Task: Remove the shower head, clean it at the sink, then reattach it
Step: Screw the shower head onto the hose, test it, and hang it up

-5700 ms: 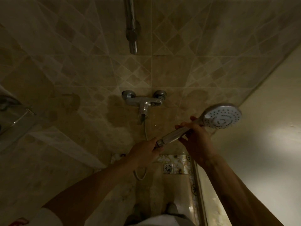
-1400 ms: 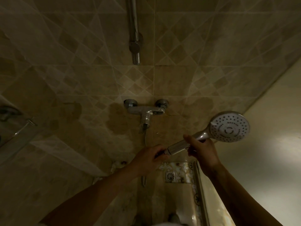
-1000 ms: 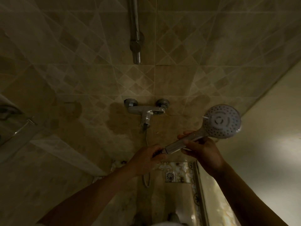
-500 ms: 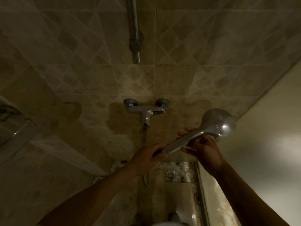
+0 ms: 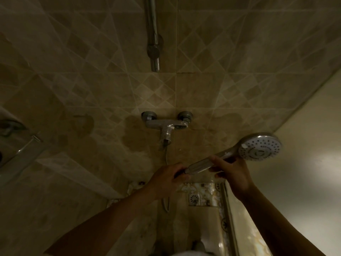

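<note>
The tiled wall [image 5: 92, 71] fills most of the view, beige with a diamond pattern and some darker wet patches around the tap. On the right a pale plain surface [image 5: 304, 163] runs down the side; it is too bright and smooth to say what it is. A chrome rail [image 5: 153, 34] hangs down the wall, and its top is cut off by the upper edge. Below it the mixer tap [image 5: 167, 126] is fixed to the wall, and a thin hose [image 5: 167, 156] goes down from its outlet and disappears behind the left hand.

The shower head [image 5: 258, 150] is held in the air, right of the tap and in front of the pale surface, with its face of nozzles turned toward the camera. The right hand [image 5: 232, 174] is clamped around the upper part of its handle. The left hand [image 5: 166, 180] is closed on the lower end of the handle, where the hose joins; the joint itself is hidden under the fingers. The two hands are near but not touching.

On the floor a small square drain [image 5: 194, 199] lies in a patterned strip. At the far left some metal fittings [image 5: 11, 128] are dark and hard to make out.
</note>
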`<state>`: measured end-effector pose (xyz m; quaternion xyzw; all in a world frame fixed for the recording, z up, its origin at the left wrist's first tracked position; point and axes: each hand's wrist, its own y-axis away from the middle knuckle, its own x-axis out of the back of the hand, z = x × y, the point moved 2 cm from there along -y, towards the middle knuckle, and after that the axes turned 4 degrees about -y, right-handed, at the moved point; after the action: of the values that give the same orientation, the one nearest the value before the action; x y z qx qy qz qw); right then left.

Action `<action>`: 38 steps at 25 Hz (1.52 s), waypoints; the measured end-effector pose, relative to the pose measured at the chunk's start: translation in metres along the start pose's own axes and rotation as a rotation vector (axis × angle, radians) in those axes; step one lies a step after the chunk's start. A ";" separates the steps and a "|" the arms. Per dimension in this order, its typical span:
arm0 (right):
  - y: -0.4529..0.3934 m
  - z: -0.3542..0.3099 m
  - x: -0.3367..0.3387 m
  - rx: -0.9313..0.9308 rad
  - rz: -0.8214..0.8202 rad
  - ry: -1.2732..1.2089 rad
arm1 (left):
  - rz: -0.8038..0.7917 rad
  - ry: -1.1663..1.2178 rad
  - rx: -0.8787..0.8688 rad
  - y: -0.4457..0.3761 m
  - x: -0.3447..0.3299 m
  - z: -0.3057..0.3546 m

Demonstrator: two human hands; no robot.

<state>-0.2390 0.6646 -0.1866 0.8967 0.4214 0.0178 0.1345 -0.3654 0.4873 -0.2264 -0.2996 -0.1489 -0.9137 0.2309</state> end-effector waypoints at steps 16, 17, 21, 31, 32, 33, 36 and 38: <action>0.008 0.001 -0.012 -0.038 0.008 -0.236 | 0.109 -0.244 -0.036 0.004 -0.003 -0.006; 0.008 0.002 -0.014 -0.051 0.037 -0.233 | 0.118 -0.280 -0.024 0.005 -0.004 -0.005; 0.005 -0.011 -0.007 -0.041 -0.062 -0.094 | -0.191 0.083 0.082 0.005 -0.009 0.006; 0.006 -0.022 -0.043 -0.132 -0.307 -0.716 | -0.240 0.167 0.168 0.007 -0.022 0.023; 0.006 -0.019 -0.048 -0.149 -0.205 -0.710 | -0.178 0.126 0.198 0.007 -0.028 0.021; 0.006 -0.017 -0.052 -0.142 -0.087 -0.685 | -0.119 0.094 0.242 0.007 -0.034 0.021; 0.005 -0.014 -0.062 -0.046 0.279 -0.582 | 0.030 -0.083 0.323 0.007 -0.044 0.024; 0.001 -0.012 -0.064 -0.085 0.512 -0.568 | 0.101 -0.218 0.342 0.004 -0.046 0.030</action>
<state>-0.2815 0.6182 -0.1698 0.9358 0.1285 -0.1807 0.2742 -0.3163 0.5112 -0.2311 -0.3600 -0.3108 -0.8246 0.3064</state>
